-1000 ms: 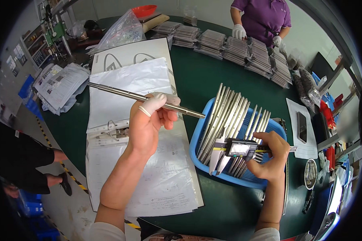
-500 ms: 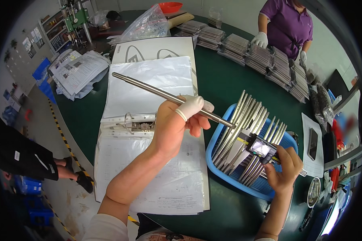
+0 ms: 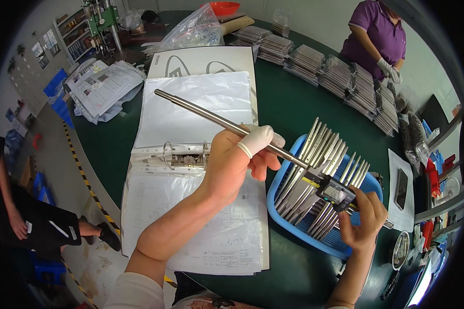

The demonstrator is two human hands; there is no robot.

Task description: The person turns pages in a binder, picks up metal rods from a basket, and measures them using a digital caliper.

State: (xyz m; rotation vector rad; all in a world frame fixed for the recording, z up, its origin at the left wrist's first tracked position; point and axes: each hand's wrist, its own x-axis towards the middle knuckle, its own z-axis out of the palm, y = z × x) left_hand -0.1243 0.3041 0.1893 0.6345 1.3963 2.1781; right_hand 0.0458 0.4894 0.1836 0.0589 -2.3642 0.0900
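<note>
My left hand [image 3: 237,159], with white finger cots on the fingertips, grips a long metal rod [image 3: 201,112] that slants from upper left down to the right. The rod's right end meets the jaws of a digital caliper [image 3: 335,191], which my right hand [image 3: 363,221] holds over a blue basket [image 3: 288,226]. Several more metal rods [image 3: 314,170] lie in the basket. An open ring binder [image 3: 191,154] with white sheets lies under my left hand.
Stacks of bagged parts [image 3: 340,72] line the far side of the green table [image 3: 294,103]. A person in a purple shirt [image 3: 379,36] with gloves stands there. Papers [image 3: 103,85] lie at far left; a phone [image 3: 401,188] on a sheet at right. Another person [image 3: 31,221] stands at left.
My view has shifted, so everything sits lower and further right in the picture. Both hands keep their hold; the rod's end has settled into the caliper jaws over the basket.
</note>
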